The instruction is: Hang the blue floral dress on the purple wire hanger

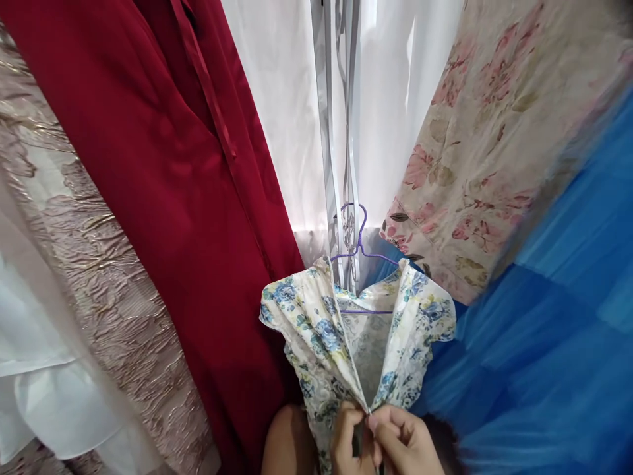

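A white blouse or dress with a blue and yellow flower print hangs on a purple hanger, its front open in a deep V. At the bottom of the V, my left hand pinches the fabric edge. Beside it and almost touching, my right hand pinches the other side with thumb and finger. A tiny shiny piece, perhaps a zipper pull, shows between the fingertips. Below my hands the garment is mostly hidden.
A long red garment hangs at left, next to a textured pink-gold one. White curtains and pale straps are behind. To the right hang a beige floral garment and blue tulle fabric. A bare knee shows below.
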{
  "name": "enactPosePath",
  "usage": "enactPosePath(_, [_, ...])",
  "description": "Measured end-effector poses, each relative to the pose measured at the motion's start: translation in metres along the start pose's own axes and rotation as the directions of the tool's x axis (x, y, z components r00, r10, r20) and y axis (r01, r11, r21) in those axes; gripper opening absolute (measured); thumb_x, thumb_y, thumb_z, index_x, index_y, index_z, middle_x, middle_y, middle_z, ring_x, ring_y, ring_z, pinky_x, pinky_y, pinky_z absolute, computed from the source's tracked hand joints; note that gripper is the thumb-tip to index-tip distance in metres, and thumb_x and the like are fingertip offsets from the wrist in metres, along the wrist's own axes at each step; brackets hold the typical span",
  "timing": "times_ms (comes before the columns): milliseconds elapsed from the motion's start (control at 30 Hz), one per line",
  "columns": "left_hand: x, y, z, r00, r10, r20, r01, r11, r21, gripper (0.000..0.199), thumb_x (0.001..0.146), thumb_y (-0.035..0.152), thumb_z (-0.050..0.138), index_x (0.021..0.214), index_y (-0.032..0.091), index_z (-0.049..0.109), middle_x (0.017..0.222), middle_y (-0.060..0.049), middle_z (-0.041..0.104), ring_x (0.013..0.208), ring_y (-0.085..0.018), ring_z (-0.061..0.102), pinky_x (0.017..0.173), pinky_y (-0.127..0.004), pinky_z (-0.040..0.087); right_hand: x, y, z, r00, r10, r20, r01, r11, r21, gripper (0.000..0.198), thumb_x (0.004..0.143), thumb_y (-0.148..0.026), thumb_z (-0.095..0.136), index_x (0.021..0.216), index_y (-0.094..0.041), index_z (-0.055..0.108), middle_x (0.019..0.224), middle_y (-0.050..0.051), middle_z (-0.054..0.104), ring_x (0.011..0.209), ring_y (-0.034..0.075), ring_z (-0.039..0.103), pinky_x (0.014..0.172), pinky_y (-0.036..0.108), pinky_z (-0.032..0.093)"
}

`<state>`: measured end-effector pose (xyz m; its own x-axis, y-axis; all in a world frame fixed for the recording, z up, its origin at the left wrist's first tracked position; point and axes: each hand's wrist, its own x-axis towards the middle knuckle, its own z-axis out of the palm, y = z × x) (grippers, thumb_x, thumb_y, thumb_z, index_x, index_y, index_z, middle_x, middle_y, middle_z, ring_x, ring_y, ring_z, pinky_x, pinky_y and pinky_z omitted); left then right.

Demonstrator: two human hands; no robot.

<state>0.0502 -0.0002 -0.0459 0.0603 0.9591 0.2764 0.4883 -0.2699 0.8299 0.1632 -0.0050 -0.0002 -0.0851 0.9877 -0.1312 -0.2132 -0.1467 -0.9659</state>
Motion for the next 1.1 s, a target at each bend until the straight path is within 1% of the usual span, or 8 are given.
enactPosePath(233, [0.013, 0.023, -0.019, 0.963, 0.113, 0.246, -0.150, 0.979, 0.138, 0.015, 0.084, 0.010, 0.045, 0.080, 0.022, 0.053, 0.086, -0.006, 0.062, 0.078, -0.019, 0.063, 0.069, -0.028, 0.048, 0.030, -0.092, -0.005, 0.979, -0.185, -0.091, 0.192, 0.978, 0.080, 0.048, 0.083, -0.046, 0.070, 0.048, -0.016, 0.055, 0.039, -0.005, 0.042, 0.037, 0.005, 0.024, 0.043, 0.025, 0.014])
enactPosePath(467, [0.038, 0.069, -0.046, 0.754, -0.200, 0.626, -0.361, 0.670, 0.649, 0.055, 0.064, 0.007, 0.066, 0.118, 0.016, 0.064, 0.119, -0.018, 0.066, 0.093, -0.037, 0.069, 0.075, -0.041, 0.052, 0.074, -0.201, 0.024, 0.923, -0.375, -0.087, 0.383, 0.914, 0.130, 0.028, 0.073, -0.036, 0.073, 0.057, -0.015, 0.064, 0.045, -0.004, 0.053, 0.036, 0.004, 0.030, 0.040, 0.022, 0.018])
enactPosePath(567, [0.045, 0.072, -0.054, 0.741, -0.156, 0.653, -0.368, 0.719, 0.590, 0.034, 0.071, 0.010, 0.065, 0.104, 0.018, 0.070, 0.110, -0.015, 0.070, 0.089, -0.033, 0.070, 0.074, -0.039, 0.051, 0.073, -0.208, 0.033, 0.914, -0.399, -0.074, 0.404, 0.911, 0.080, 0.024, 0.074, -0.037, 0.072, 0.065, -0.015, 0.067, 0.045, -0.004, 0.056, 0.036, 0.005, 0.035, 0.038, 0.021, 0.021])
enactPosePath(633, [0.054, 0.075, -0.068, 0.807, -0.009, 0.590, -0.330, 0.823, 0.463, 0.015, 0.079, 0.016, 0.064, 0.091, 0.022, 0.070, 0.096, -0.007, 0.073, 0.083, -0.027, 0.069, 0.072, -0.034, 0.049, 0.070, -0.202, 0.034, 0.909, -0.407, -0.090, 0.413, 0.909, 0.055, 0.022, 0.075, -0.037, 0.071, 0.071, -0.016, 0.068, 0.046, -0.005, 0.057, 0.037, 0.007, 0.038, 0.039, 0.021, 0.023])
enactPosePath(700, [0.070, 0.087, -0.089, 0.923, 0.147, 0.357, -0.268, 0.909, 0.318, 0.011, 0.090, 0.024, 0.057, 0.091, 0.024, 0.068, 0.079, -0.002, 0.069, 0.074, -0.020, 0.065, 0.068, -0.028, 0.047, 0.068, -0.195, 0.033, 0.903, -0.414, -0.114, 0.420, 0.907, 0.037, 0.021, 0.077, -0.037, 0.071, 0.074, -0.016, 0.069, 0.045, -0.005, 0.057, 0.037, 0.007, 0.039, 0.040, 0.021, 0.025])
enactPosePath(767, [0.092, 0.106, -0.110, 0.966, 0.245, 0.079, -0.256, 0.946, 0.197, 0.021, 0.098, 0.031, 0.049, 0.110, 0.024, 0.064, 0.070, 0.001, 0.062, 0.066, -0.016, 0.060, 0.064, -0.025, 0.045, 0.065, -0.190, 0.032, 0.900, -0.420, -0.117, 0.425, 0.905, 0.024, 0.021, 0.078, -0.037, 0.070, 0.074, -0.016, 0.068, 0.045, -0.005, 0.056, 0.038, 0.007, 0.039, 0.040, 0.021, 0.026])
enactPosePath(867, [0.128, 0.137, -0.131, 0.918, 0.391, -0.069, -0.379, 0.915, 0.140, 0.042, 0.102, 0.034, 0.044, 0.142, 0.026, 0.048, 0.077, 0.001, 0.062, 0.066, -0.016, 0.057, 0.068, -0.026, 0.047, 0.062, -0.187, 0.032, 0.894, -0.439, -0.091, 0.442, 0.897, 0.017, 0.022, 0.080, -0.037, 0.070, 0.073, -0.017, 0.065, 0.046, -0.005, 0.056, 0.039, 0.007, 0.039, 0.042, 0.020, 0.027])
enactPosePath(1100, [0.163, 0.169, -0.124, 0.794, 0.592, -0.139, -0.566, 0.803, 0.183, 0.024, 0.101, 0.027, 0.046, 0.097, 0.020, 0.068, 0.091, -0.005, 0.070, 0.085, -0.019, 0.064, 0.077, -0.027, 0.046, 0.062, -0.180, 0.033, 0.862, -0.500, -0.081, 0.501, 0.865, -0.006, 0.027, 0.084, -0.036, 0.066, 0.065, -0.019, 0.054, 0.042, -0.009, 0.045, 0.039, 0.007, 0.032, 0.042, 0.021, 0.023])
